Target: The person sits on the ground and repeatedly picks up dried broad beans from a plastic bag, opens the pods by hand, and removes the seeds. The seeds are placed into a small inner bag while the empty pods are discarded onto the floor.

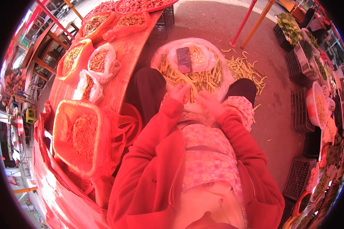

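Note:
My left hand (180, 93) and my right hand (207, 100) are close together above a wide plastic-lined container (227, 78) between my knees. It is full of bean pods (206, 80). The fingers of my left hand are curled near a pod; whether they grip it is unclear. My right hand's fingers point towards the left hand, and what they hold cannot be made out. At the container's far side lies a smaller white plastic bag (209, 61) with pale shelled beans (197, 55). A smartphone (184, 60) rests on that bag, its screen lit.
A wooden table (126, 57) at the left bears bags of dried goods and a lined basket (99, 137) of red flakes. Loose pods (245, 70) lie on the ground beyond my right knee. Plastic crates (299, 110) and a produce stall stand at the right. Two poles (258, 24) rise ahead.

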Demonstrator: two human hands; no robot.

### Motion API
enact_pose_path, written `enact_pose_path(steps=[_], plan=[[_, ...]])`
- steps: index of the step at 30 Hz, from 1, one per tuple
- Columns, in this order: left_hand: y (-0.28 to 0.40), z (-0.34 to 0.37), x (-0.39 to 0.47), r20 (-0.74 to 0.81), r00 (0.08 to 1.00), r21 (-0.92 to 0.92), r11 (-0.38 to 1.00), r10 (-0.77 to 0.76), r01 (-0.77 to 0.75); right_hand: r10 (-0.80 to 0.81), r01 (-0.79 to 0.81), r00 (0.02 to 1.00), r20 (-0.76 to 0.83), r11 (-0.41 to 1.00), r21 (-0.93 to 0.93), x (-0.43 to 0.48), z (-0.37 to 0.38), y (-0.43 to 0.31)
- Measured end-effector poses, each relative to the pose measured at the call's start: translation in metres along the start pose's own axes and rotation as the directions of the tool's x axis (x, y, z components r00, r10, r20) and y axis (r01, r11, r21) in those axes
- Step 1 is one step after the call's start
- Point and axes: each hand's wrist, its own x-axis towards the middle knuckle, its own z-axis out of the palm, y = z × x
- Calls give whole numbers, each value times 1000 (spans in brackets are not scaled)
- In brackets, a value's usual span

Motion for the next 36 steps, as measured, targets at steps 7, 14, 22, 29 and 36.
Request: enact_pose_path(steps=[7, 14, 22, 29, 36], plan=[[7, 5, -21, 264, 964, 419, 898, 21, -134, -179, 160, 982, -59, 957, -241, -2, -1, -6], [9, 15, -14, 198, 970, 446, 867, 144, -220, -491, 374, 869, 57, 578, -725, -1, 2, 0], [14, 20, -17, 270, 939, 603, 723, 212, -337, -524, 366, 851, 31, 551, -750, -5, 9, -4], [36, 27, -28, 341, 891, 771, 453, 299, -447, -467, 377, 876, -120, 818, -434, 1, 8, -5], [12, 33, -30, 325, 914, 618, 678, 242, -399, -353, 350, 935, 27, 908, -229, 7, 5, -26]])
